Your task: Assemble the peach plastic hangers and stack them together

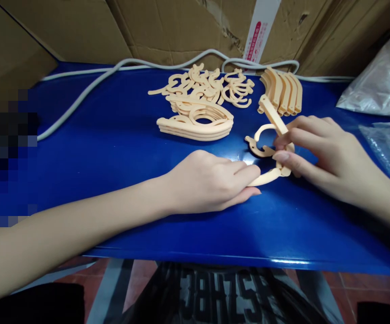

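A beige plastic folding hanger is held between both hands just above the blue table. My left hand is closed round one of its arms, with most of that arm hidden under the fingers. At the hanger's middle joint, my right hand pinches with thumb and fingers. The second arm sticks up and away from the joint, and a curved hook shows beside it. Just left of the right fingertips, a loose hook piece lies on the table or close above it; I cannot tell which.
Stacked folded hangers lie beyond my left hand, with a pile of loose hooks behind them. Several curved hanger arms stand in a row farther right. A white cable runs along the back. Plastic bags lie at right.
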Tool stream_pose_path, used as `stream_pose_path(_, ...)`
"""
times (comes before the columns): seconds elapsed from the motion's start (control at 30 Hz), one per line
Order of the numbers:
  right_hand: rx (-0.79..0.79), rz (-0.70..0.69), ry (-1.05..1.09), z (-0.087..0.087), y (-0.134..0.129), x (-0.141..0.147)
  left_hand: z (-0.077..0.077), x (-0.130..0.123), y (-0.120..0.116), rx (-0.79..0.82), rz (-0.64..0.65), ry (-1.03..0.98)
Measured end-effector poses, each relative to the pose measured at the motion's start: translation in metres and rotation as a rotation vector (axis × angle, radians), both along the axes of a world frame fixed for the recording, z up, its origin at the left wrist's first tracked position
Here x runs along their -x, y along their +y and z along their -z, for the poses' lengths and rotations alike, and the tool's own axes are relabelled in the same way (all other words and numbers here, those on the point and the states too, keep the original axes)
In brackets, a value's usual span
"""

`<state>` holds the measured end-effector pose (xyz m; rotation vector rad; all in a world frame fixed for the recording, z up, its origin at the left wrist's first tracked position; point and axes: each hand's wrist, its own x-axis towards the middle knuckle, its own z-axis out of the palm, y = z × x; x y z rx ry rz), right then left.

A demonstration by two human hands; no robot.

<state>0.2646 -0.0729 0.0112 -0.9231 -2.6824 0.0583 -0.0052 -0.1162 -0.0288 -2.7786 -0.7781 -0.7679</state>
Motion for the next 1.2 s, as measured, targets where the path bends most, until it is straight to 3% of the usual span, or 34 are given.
stream_pose_path(0.33, 0.063, -0.005, 0.02, 0.0, 0.005, -0.002, 0.002, 0.001, 0.003, -0.075, 0.004, 0.023)
stream_pose_path(0.53, 0.068, 0.107, -0.016, -0.002, 0.012, -0.005, -0.002, -0.001, 0.002, -0.09, -0.003, 0.007)
stream_pose_path(0.73, 0.022, -0.044, 0.018, 0.011, 0.011, -0.007, -0.001, 0.001, 0.006, -0.091, -0.1, 0.087)
stream_pose_path(0.87, 0.006, -0.059, 0.005, 0.016, 0.011, -0.008, 0.002, 0.002, 0.009, -0.032, -0.154, 0.102)
stream_pose_path(1.2, -0.02, -0.086, 0.036, 0.011, 0.008, -0.007, 0.001, 0.001, 0.007, -0.016, -0.07, 0.096)
